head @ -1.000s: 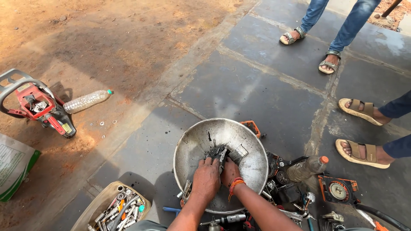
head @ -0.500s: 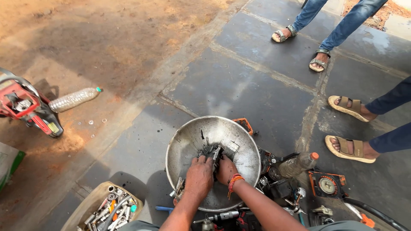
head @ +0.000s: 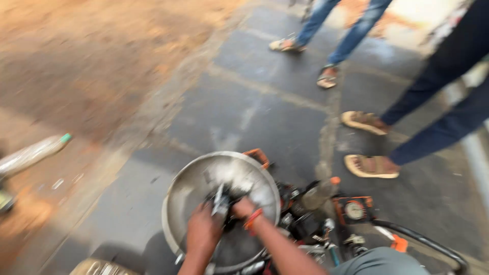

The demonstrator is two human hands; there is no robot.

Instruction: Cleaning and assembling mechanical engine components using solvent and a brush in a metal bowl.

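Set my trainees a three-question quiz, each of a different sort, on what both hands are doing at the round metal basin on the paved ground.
1. True or false: both hands are inside the round metal basin.
2. Which wrist wears the orange band? A left, B right.
3. What do the left hand and right hand grip?

Key: 1 true. 2 B. 3 A dark, greasy metal machine part; the picture is too blurred to tell more.
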